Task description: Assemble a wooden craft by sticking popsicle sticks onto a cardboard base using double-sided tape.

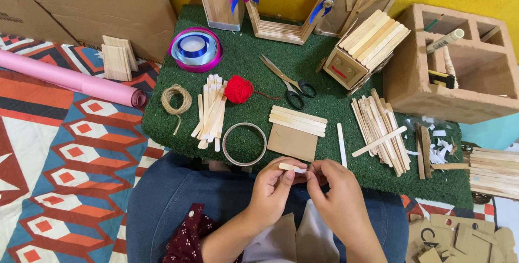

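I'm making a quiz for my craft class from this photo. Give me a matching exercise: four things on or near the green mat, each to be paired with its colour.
Things:
1. yarn ball
2. paper roll
3. scissors handles
4. twine coil

Colours:
A. pink
B. tan
C. red
D. black

Pairs: 1-C, 2-A, 3-D, 4-B.
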